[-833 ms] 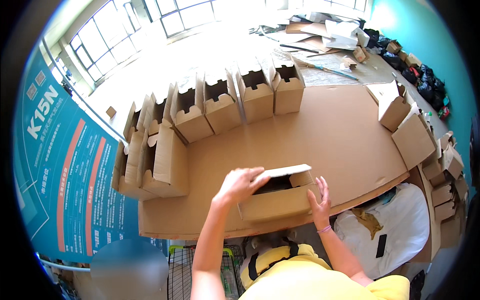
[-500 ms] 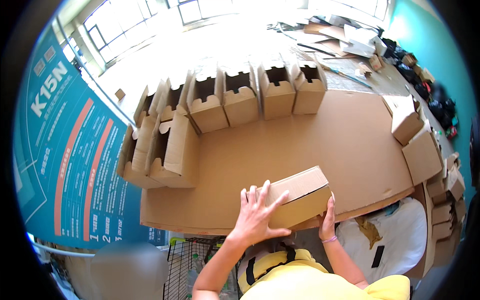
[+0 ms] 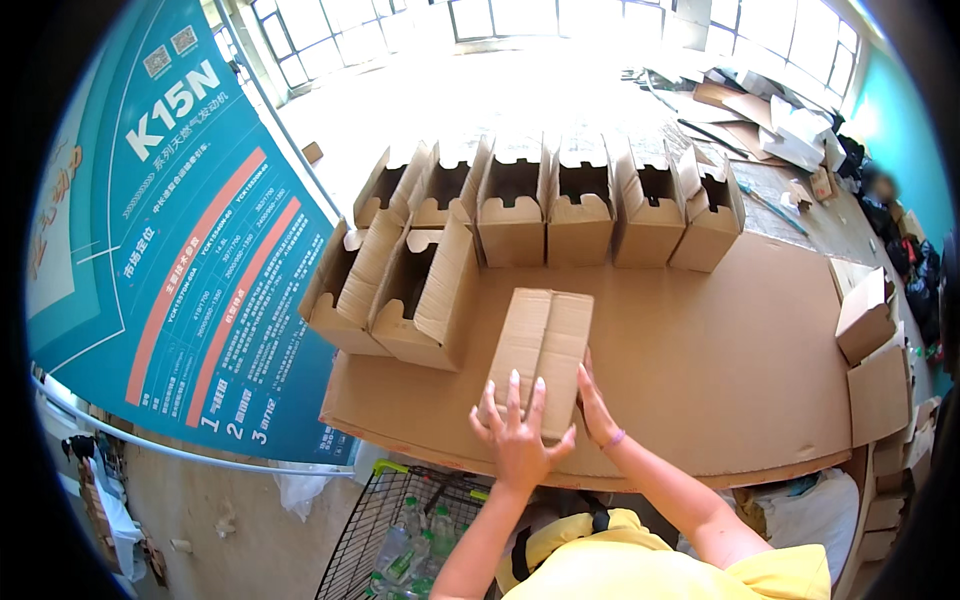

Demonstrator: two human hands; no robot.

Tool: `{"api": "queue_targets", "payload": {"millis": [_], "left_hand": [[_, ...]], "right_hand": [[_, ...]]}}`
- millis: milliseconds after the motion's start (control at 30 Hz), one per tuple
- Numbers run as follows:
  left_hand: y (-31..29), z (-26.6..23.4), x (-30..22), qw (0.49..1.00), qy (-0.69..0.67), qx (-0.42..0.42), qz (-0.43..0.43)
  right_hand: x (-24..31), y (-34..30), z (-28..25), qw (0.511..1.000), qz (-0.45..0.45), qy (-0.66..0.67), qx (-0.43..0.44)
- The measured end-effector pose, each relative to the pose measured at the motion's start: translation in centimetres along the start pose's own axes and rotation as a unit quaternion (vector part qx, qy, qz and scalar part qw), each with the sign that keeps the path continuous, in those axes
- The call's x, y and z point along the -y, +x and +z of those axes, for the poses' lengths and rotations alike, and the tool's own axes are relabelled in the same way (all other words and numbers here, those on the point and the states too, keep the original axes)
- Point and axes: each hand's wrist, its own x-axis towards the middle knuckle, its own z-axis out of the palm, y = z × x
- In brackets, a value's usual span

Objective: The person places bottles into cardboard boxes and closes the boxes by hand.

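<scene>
A closed brown cardboard box (image 3: 546, 345) stands or hovers over the front part of the table, with a lengthwise seam along its upper face. Spread fingers of my left hand (image 3: 520, 440) grip its near left end. My right hand (image 3: 596, 405) presses along its right side with fingers stretched, so the box is held between both hands. Whether its underside touches the table cannot be seen. Behind it, several open-topped boxes with notched flaps, one of them an upright box (image 3: 580, 225), form a row that bends toward me at a left front box (image 3: 425, 300).
A large cardboard sheet (image 3: 690, 370) covers the table. More boxes (image 3: 868, 315) are piled along the right edge. Below the front edge is a wire cart (image 3: 350, 540) with plastic bottles. A blue-green banner (image 3: 200, 270) stands at left; flattened cardboard (image 3: 745, 110) lies at the far right.
The box has been turned from slanting sideways to pointing away from me, its seamed face now up. Both hands shifted with it. My view has swung left.
</scene>
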Motion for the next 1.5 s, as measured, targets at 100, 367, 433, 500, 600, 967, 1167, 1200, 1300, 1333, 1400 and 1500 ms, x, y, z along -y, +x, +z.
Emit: {"api": "queue_targets", "payload": {"millis": [100, 367, 433, 500, 600, 967, 1167, 1200, 1300, 1333, 1400, 1500], "left_hand": [[4.0, 2.3, 2.7, 0.999, 0.044, -0.026, 0.001], [10.1, 5.9, 6.2, 0.994, 0.076, -0.073, 0.007], [10.8, 6.5, 6.7, 0.994, 0.079, -0.081, 0.006], [11.4, 7.0, 6.6, 0.993, 0.08, -0.088, 0.008], [11.6, 7.4, 5.8, 0.992, 0.087, -0.089, 0.018], [10.1, 7.3, 4.8, 0.983, 0.148, -0.084, 0.07], [9.3, 8.8, 5.3, 0.982, 0.18, -0.05, 0.033], [9.4, 9.2, 4.9, 0.981, 0.186, -0.041, 0.027], [9.2, 8.6, 3.3, 0.968, 0.249, 0.02, -0.014], [9.2, 8.7, 3.4, 0.967, 0.253, 0.031, -0.022], [9.0, 8.5, 4.2, 0.961, 0.268, 0.054, -0.043], [8.7, 8.4, 3.3, 0.965, 0.244, 0.083, -0.058]], "right_hand": [[-0.5, 4.8, 1.6, 0.999, 0.01, 0.026, 0.036], [4.4, 7.7, 4.4, 0.992, 0.059, 0.012, 0.107], [3.9, 7.1, 3.1, 0.988, 0.058, 0.015, 0.141], [1.4, 5.7, 1.1, 0.986, 0.043, -0.008, 0.162], [-2.9, 1.9, -1.3, 0.985, 0.073, -0.075, 0.136], [1.1, -15.7, -26.4, 0.893, 0.041, -0.274, -0.353], [11.1, -26.6, -49.5, 0.654, -0.045, -0.51, -0.556], [12.8, -28.7, -54.0, 0.591, -0.061, -0.568, -0.569], [19.9, -33.0, -62.7, 0.457, -0.023, -0.672, -0.582], [21.7, -34.2, -65.1, 0.434, -0.009, -0.692, -0.577], [24.1, -35.1, -67.5, 0.426, 0.066, -0.703, -0.565], [24.8, -36.9, -71.4, 0.526, 0.132, -0.628, -0.558]]}}
